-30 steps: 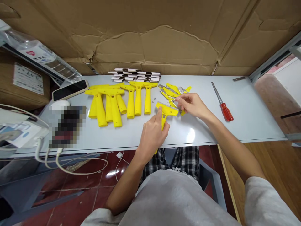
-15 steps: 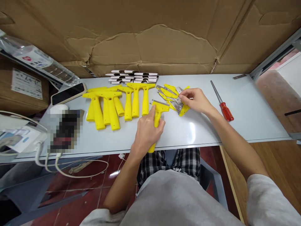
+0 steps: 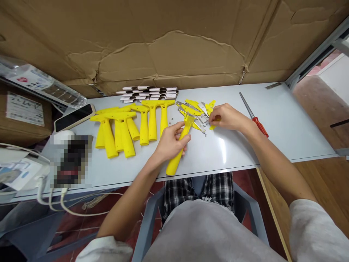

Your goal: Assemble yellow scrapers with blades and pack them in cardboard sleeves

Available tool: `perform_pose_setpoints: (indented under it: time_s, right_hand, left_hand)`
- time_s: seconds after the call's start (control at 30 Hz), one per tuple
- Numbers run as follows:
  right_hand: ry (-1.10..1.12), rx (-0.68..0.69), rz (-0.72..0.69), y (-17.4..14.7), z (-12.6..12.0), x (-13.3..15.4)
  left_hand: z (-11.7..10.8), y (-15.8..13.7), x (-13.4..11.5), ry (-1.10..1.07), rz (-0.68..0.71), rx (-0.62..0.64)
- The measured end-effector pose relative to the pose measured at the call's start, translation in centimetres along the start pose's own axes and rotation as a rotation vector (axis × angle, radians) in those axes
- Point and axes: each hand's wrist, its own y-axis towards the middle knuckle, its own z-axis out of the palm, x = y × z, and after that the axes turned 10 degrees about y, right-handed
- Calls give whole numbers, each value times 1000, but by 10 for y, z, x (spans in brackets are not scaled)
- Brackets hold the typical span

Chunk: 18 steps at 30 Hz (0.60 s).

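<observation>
My left hand (image 3: 172, 141) is wrapped round the handle of a yellow scraper (image 3: 176, 160), whose head is turned edge-on above the table. At the pile of metal blades (image 3: 200, 126) and yellow plastic plates (image 3: 191, 109), my right hand (image 3: 225, 116) has its fingertips pinched together at the right side. What they grip, if anything, is too small or hidden to name. Small screws (image 3: 205, 135) lie on the table just in front of the pile. Several yellow scraper handles (image 3: 127, 140) lie side by side to the left of my left hand.
A red-handled screwdriver (image 3: 260, 126) lies on the right of the white table (image 3: 300, 134), with a single blade (image 3: 273, 86) behind it. Packaged blades (image 3: 148, 94) are stacked at the cardboard (image 3: 196, 54). Leftward are a phone (image 3: 74, 117), cables (image 3: 64, 202) and a water bottle (image 3: 46, 85).
My left hand has rolled the scraper from head facing up to edge-on, its index finger leaving the head. My right hand stays at the pile, its fingertips slightly lower; some loose parts have shifted.
</observation>
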Motion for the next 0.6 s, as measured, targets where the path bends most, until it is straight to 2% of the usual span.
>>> perform_pose_setpoints:
  time_s: [0.13, 0.27, 0.4, 0.6]
  right_hand:
    - [-24, -34, -31, -3, -2, 5]
    - [68, 94, -93, -14, 4, 22]
    - [52, 177, -63, -22, 10, 30]
    - [4, 171, -86, -24, 14, 28]
  left_hand:
    - [2, -2, -5, -205, -14, 144]
    - [4, -11, -1, -352, -72, 222]
    - [8, -18, 8, -504, -96, 273]
    - [9, -16, 19, -630, -101, 349]
